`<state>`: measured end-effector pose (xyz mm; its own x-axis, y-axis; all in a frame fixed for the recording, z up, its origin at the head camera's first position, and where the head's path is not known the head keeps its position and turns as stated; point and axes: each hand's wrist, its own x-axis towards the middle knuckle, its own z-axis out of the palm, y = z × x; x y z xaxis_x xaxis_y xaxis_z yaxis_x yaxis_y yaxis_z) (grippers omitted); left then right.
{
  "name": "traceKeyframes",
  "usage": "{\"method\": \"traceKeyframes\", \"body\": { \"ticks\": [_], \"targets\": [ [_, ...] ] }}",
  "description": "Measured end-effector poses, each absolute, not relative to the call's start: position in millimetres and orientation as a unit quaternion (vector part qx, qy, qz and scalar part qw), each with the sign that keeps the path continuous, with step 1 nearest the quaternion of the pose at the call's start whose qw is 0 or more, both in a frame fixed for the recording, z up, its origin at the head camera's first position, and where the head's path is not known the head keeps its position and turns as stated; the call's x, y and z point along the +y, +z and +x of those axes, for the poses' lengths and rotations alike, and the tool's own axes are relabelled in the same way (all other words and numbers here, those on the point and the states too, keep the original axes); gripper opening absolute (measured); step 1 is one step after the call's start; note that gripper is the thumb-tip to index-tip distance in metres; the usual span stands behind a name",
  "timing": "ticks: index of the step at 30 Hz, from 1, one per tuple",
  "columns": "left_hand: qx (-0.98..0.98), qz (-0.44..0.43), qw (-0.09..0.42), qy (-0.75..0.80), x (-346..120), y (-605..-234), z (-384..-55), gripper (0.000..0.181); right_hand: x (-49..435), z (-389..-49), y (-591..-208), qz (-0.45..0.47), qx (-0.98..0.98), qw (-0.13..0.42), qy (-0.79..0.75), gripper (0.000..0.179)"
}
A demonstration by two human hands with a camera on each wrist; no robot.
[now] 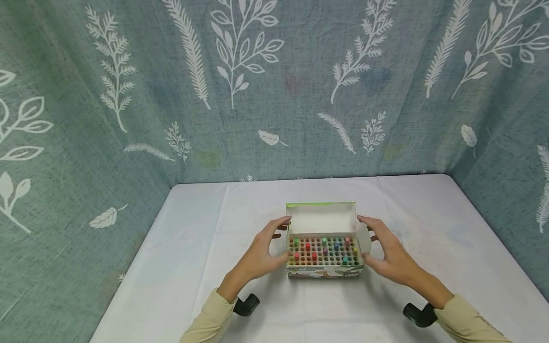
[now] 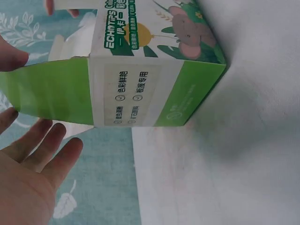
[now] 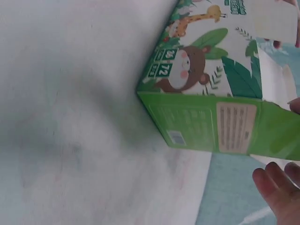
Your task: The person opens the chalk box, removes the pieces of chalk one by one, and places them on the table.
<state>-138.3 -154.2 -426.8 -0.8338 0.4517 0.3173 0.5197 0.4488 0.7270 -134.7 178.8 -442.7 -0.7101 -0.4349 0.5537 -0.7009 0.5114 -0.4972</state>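
A printed cardboard chalk box (image 1: 324, 273) stands on the table with its lid (image 1: 321, 219) raised at the back. Inside, colored chalk sticks (image 1: 307, 247) poke up from a grid of holes. My left hand (image 1: 259, 252) is at the box's left side, thumb and fingers spread beside the green side flap (image 2: 51, 89). On the other side, my right hand (image 1: 392, 255) has its thumb and fingers spread around the right side flap (image 3: 281, 129). Whether the fingertips press on the flaps is hard to tell. Both wrist views show the box's printed front and green or white ends.
White cloth covers the table (image 1: 193, 247). A teal leaf-patterned curtain (image 1: 296, 143) hangs behind it and along both sides. Dark devices (image 1: 246, 305) sit at the wrists, below the beige sleeves (image 1: 210, 319).
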Motion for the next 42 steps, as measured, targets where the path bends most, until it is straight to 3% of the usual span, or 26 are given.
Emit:
{"method": "traceKeyframes", "body": {
  "ticks": [10, 19, 27, 31, 37, 42],
  "targets": [
    [-0.857, -0.255, 0.036, -0.446, -162, -421, -139, 0.078, 191, -136, -439, 0.31, -0.854, 0.226, 0.352, 0.077],
    [-0.878, -0.226, 0.029, -0.421, -171, -416, -134, 0.076, 205, -134, -445, 0.301, -0.855, 0.261, 0.332, 0.058],
    [-0.906, -0.232, 0.063, -0.349, -178, -417, -132, 0.072, 212, -132, -444, 0.299, -0.873, 0.294, 0.25, 0.04],
    [-0.918, -0.251, 0.066, -0.299, -179, -420, -132, 0.07, 212, -129, -445, 0.297, -0.889, 0.26, 0.234, 0.026],
    [-0.926, -0.26, 0.005, -0.275, -174, -426, -129, 0.071, 202, -126, -451, 0.29, -0.889, 0.171, 0.31, 0.033],
    [-0.919, -0.258, -0.026, -0.296, -168, -431, -129, 0.073, 193, -127, -459, 0.291, -0.878, 0.171, 0.341, 0.031]
  ]
}}
